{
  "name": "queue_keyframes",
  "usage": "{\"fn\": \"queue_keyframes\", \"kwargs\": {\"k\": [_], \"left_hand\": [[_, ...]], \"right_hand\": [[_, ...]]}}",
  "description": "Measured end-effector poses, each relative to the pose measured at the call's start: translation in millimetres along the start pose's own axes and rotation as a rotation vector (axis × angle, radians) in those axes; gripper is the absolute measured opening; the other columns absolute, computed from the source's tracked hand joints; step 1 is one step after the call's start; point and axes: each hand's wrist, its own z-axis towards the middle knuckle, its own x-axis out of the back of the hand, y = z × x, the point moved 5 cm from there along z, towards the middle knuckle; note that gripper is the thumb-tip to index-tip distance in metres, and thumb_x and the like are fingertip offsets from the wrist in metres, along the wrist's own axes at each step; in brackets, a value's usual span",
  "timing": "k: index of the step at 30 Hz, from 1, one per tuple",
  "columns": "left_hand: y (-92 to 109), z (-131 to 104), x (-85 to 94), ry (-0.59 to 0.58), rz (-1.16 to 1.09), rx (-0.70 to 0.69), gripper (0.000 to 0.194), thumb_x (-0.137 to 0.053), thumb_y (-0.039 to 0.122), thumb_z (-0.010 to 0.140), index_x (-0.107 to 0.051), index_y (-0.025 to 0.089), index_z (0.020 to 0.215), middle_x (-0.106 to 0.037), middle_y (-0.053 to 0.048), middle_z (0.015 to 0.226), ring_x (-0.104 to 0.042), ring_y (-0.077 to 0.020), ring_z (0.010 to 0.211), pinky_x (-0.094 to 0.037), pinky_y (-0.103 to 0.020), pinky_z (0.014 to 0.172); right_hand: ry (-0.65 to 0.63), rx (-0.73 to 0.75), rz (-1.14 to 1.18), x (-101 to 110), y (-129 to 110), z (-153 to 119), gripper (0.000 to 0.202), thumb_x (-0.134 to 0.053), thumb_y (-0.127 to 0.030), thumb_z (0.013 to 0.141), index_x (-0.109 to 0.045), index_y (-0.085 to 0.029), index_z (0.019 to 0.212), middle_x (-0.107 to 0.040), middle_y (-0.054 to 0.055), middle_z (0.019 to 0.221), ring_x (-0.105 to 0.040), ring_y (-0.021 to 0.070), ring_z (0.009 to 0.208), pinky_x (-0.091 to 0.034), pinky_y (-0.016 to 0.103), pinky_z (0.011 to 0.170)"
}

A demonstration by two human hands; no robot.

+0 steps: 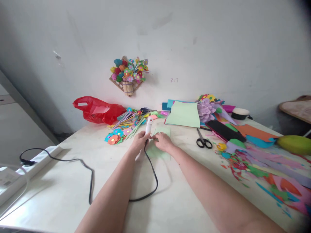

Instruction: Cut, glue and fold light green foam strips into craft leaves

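Holding a white glue gun (148,127) in the left hand (140,141), with fingers wrapped around its handle. Just beside it, the right hand (163,141), with fingertips bunched together over a pale green sheet (159,153); cannot tell whether clamped on anything.

Looping between the forearms, then leftward to a white power strip (46,161), a black cord (155,181). Room for moving sideways between the paper flowers (116,136) at left and the black-handled scissors (204,143) at right. Farther right, a spread of coloured paper scraps (264,174) reaching toward the near edge. Beyond the hands, thin paper strips, a red plastic bag (103,111) and, to the right, a light green paper stack (183,114).

Underneath, a pale tabletop (184,191), backed by a grey-white wall (209,45). Hung there, a flower basket ornament (128,76), with "217" written to its right.
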Motion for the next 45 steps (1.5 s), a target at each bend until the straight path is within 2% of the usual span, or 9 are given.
{"fn": "queue_keyframes", "kwargs": {"k": [5,8,11,14,17,23,31,35,45], "left_hand": [[-3.6,2.0,5.9,0.030,0.122,-0.022,0.040,-0.043,0.052,0.072,-0.058,0.015,0.078,-0.054,0.001,0.063,-0.042,-0.0076,0.049,-0.031,-0.020,0.048],[-5.6,5.9,14.4,0.125,0.357,-0.015,0.037,-0.044,0.051,0.071,-0.059,0.017,0.073,-0.055,0.001,0.062,-0.045,-0.0098,0.053,-0.031,-0.021,0.049],[-7.0,9.0,23.0,0.229,0.643,0.062,0.034,-0.044,0.050,0.072,-0.059,0.020,0.074,-0.056,0.000,0.064,-0.049,-0.0131,0.060,-0.030,-0.022,0.051],[-8.2,11.1,26.1,0.284,0.796,0.118,0.033,-0.043,0.049,0.073,-0.059,0.023,0.083,-0.058,-0.001,0.073,-0.052,-0.0161,0.070,-0.033,-0.024,0.055],[-7.9,14.0,22.4,0.298,0.875,0.078,0.033,-0.042,0.048,0.075,-0.059,0.024,0.089,-0.059,-0.004,0.088,-0.052,-0.0184,0.083,-0.036,-0.025,0.062],[-8.4,26.3,14.6,0.210,1.104,0.014,0.031,-0.041,0.043,0.078,-0.058,0.025,0.098,-0.057,-0.005,0.103,-0.048,-0.0205,0.100,-0.038,-0.029,0.076],[-12.2,53.6,27.1,0.165,1.254,0.078,0.031,-0.043,0.039,0.077,-0.060,0.024,0.099,-0.057,-0.007,0.107,-0.044,-0.0259,0.107,-0.035,-0.037,0.084],[-12.6,65.0,27.1,0.120,1.290,0.043,0.031,-0.042,0.041,0.077,-0.061,0.024,0.094,-0.059,-0.007,0.105,-0.047,-0.0263,0.103,-0.034,-0.039,0.085],[-18.6,77.6,32.4,0.032,1.234,-0.110,0.026,-0.046,0.035,0.077,-0.063,0.019,0.090,-0.061,-0.007,0.094,-0.055,-0.0184,0.084,-0.039,-0.026,0.072]], "right_hand": [[0.053,0.040,-0.046,1.4,-2.5,-0.8,0.030,-0.045,-0.018,0.072,-0.065,-0.022,0.094,-0.064,0.004,0.093,-0.051,0.0182,0.089,-0.038,0.026,0.076],[0.068,0.055,-0.067,2.6,-4.9,-1.8,0.031,-0.045,-0.018,0.073,-0.064,-0.021,0.096,-0.063,0.005,0.095,-0.051,0.0183,0.091,-0.038,0.027,0.077],[0.076,0.043,-0.076,2.8,-5.5,-2.3,0.030,-0.044,-0.018,0.073,-0.063,-0.021,0.097,-0.063,0.005,0.096,-0.050,0.0179,0.093,-0.038,0.026,0.077],[0.100,0.029,-0.062,2.8,-4.6,-2.3,0.031,-0.043,-0.018,0.074,-0.063,-0.021,0.098,-0.064,0.003,0.097,-0.052,0.0173,0.093,-0.039,0.026,0.077],[0.114,0.000,-0.044,2.8,-2.4,-2.4,0.031,-0.043,-0.018,0.074,-0.063,-0.022,0.098,-0.064,0.003,0.097,-0.053,0.0168,0.092,-0.039,0.025,0.077],[0.101,-0.056,-0.051,3.9,1.6,-4.2,0.031,-0.041,-0.021,0.076,-0.061,-0.023,0.100,-0.064,0.002,0.097,-0.055,0.0166,0.091,-0.040,0.025,0.075],[0.130,-0.033,-0.055,-0.2,2.8,-2.5,0.032,-0.041,-0.018,0.074,-0.062,-0.022,0.098,-0.064,0.001,0.095,-0.055,0.0160,0.089,-0.040,0.024,0.075],[0.141,-0.039,-0.048,-3.0,5.1,-1.3,0.031,-0.042,-0.018,0.074,-0.063,-0.023,0.097,-0.065,0.001,0.094,-0.055,0.0158,0.088,-0.039,0.024,0.076],[0.136,-0.057,-0.025,-5.3,7.6,0.7,0.031,-0.043,-0.017,0.074,-0.063,-0.023,0.096,-0.064,0.001,0.095,-0.056,0.0152,0.088,-0.039,0.024,0.076]]}}
